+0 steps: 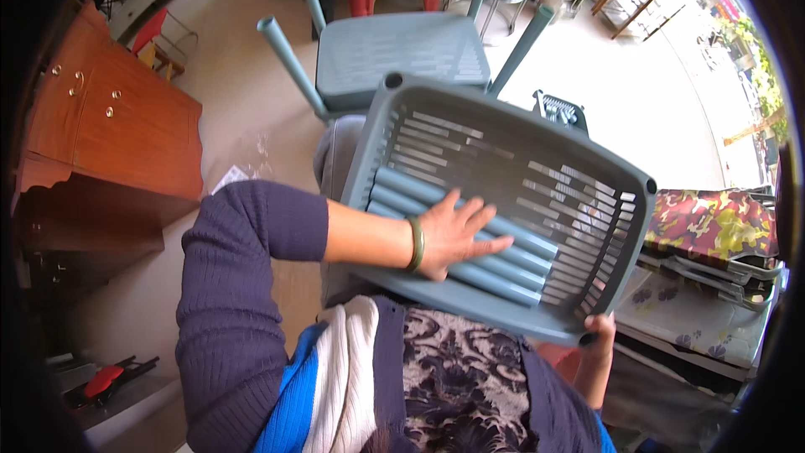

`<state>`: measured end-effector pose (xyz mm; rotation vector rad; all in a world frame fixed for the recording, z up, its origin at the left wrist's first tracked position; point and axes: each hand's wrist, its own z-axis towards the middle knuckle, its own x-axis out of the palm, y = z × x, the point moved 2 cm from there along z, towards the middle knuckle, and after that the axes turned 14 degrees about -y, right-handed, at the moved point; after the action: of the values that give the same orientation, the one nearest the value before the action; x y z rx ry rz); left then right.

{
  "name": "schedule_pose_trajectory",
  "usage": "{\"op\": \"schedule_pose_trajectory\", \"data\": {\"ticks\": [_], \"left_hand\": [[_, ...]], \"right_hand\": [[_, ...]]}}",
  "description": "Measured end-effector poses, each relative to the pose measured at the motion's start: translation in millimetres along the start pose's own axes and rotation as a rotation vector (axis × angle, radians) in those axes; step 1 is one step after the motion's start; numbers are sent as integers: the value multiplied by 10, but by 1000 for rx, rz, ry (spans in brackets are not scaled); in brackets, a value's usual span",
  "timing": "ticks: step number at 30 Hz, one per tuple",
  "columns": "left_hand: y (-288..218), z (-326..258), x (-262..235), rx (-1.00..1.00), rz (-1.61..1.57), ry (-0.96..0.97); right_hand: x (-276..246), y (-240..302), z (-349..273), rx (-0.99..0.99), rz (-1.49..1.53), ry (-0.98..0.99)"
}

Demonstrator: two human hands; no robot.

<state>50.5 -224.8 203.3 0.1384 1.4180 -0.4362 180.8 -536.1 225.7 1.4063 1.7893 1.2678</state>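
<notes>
Head view: a grey plastic seat (537,193), slatted and round-cornered, rests tilted against the person's lap. The left hand (457,235) lies flat, fingers spread, on smooth grey tubes (503,273) lying inside it. The right hand (597,331) grips the seat's lower rim. Behind stands an upturned grey stool (402,50), legs up.

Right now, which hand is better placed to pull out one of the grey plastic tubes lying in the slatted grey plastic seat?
Left. The left hand already rests flat on the grey plastic tubes, while the right hand grips the seat's lower edge, supporting it.
</notes>
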Motion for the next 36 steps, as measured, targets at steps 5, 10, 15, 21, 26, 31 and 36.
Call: {"op": "schedule_pose_trajectory", "data": {"ticks": [5,10,15,21,26,31,36], "left_hand": [[44,8,167,29,101,-424],[199,162,59,-129,83,-300],[311,257,15,-106,36,-274],[550,223,-716,-406,-386,-497],[1844,-208,-1538,-746,-443,-1111],[2899,-240,-891,-1412,-284,-630],[3493,149,-107,-1809,-216,-411]], "right_hand": [[-19,166,185,-6,-31,121],[-163,51,292,38,-49,98],[-245,16,334,72,-41,122],[-184,5,271,4,-53,-28],[-374,-48,219,22,43,-34],[-682,-229,308,37,97,-146],[-683,-230,162,24,107,-225]]}}
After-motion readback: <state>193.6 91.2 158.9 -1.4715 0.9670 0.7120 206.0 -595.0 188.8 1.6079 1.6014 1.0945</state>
